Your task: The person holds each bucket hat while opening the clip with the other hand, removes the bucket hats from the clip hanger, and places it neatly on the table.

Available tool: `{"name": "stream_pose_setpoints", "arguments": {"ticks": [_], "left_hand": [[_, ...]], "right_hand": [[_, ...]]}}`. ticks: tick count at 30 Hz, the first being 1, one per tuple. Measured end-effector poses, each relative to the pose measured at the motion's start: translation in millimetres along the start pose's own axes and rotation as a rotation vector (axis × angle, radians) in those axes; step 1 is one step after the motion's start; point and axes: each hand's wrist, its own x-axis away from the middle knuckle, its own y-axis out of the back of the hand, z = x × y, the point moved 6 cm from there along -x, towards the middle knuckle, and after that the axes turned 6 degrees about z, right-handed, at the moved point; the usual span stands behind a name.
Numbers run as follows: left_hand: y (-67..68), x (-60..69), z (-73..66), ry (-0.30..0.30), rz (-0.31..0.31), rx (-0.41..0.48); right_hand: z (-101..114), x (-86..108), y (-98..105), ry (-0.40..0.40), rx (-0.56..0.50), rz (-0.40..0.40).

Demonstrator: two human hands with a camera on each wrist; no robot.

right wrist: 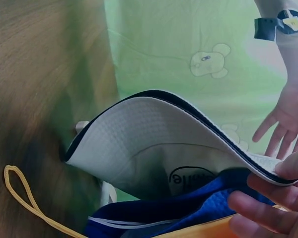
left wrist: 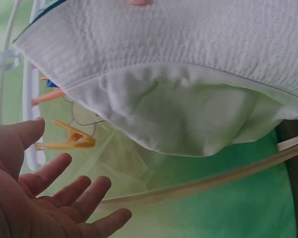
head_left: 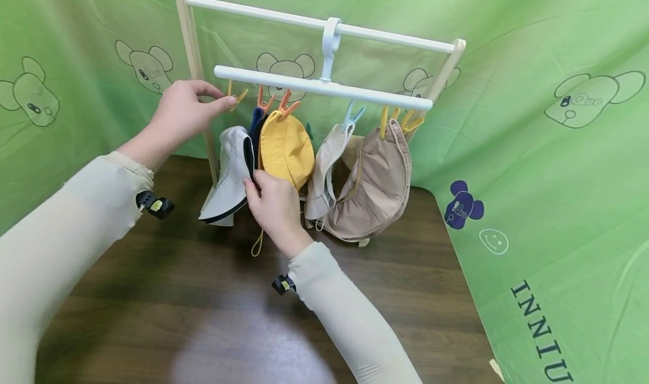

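My right hand [head_left: 278, 206] pinches the brim of a white bucket hat [head_left: 232, 161] with dark edging, thumb on one side and fingers on the other. That hat hangs at the left of the rack, below the white clip hanger [head_left: 299, 84]. Up by the hanger's left end is my left hand [head_left: 185, 111], beside a yellow clip [left wrist: 78, 139]. In the left wrist view its fingers are spread and hold nothing. Close to the right hand hang a yellow hat [head_left: 289, 147] and a dark blue hat [right wrist: 188, 206], partly covered, under orange clips [head_left: 286, 105].
A wooden-legged rack with a white rail [head_left: 263, 15] carries the hanger's hook [head_left: 330, 46]. Farther right hang a beige hat [head_left: 324, 175] on a blue clip [head_left: 351, 116] and a brown hat [head_left: 380, 190] on yellow clips. Green printed cloth surrounds the dark wooden floor [head_left: 213, 305].
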Motion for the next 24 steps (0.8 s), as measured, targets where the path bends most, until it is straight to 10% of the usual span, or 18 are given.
{"name": "stream_pose_setpoints", "arguments": {"ticks": [24], "left_hand": [[14.5,69.1,33.2,-0.182,-0.130,0.028]], "right_hand": [[0.7,4.0,2.4,0.074,-0.038,-0.081]]}}
